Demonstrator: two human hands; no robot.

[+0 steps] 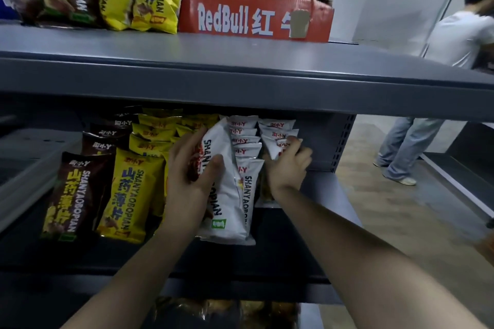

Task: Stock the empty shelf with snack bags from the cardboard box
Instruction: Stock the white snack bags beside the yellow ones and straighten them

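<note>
The left hand (195, 165) gripped a tilted white snack bag (224, 195) at the middle of the lower shelf (320, 195), thumb curled across its front and fingers behind it. At its 3 o'clock the right hand (288, 168) curled its fingers over the rightmost white bags (278, 127), holding them. Rows of yellow bags (133, 189) and brown bags (72, 189) stood at the held bag's 9 o'clock. At 12 o'clock, a red RedBull carton (227, 19) sat on the upper shelf (240, 69)
</note>
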